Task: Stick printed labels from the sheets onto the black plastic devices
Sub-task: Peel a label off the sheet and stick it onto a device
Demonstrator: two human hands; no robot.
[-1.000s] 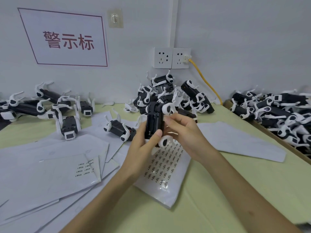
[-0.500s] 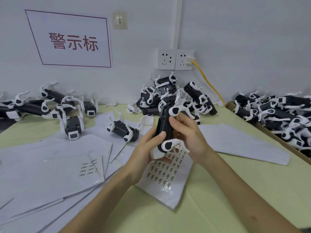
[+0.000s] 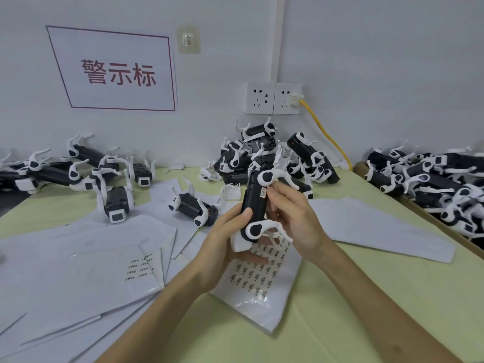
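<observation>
The left hand (image 3: 225,239) grips the device (image 3: 252,203), held upright above the sheet (image 3: 258,281) on the worktop (image 3: 366,297). The right hand (image 3: 296,216), fingers curled, pinches a label (image 3: 263,193) against its side.

Pale green table (image 3: 366,310), scattered label sheets (image 3: 78,271), black devices (image 3: 309,153) heaped at the back

Head view, forward-down, close over table (image 3: 340,323)

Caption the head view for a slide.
Left hand grips black plastic device with white arms; right hand presses white printed label onto it.
</observation>
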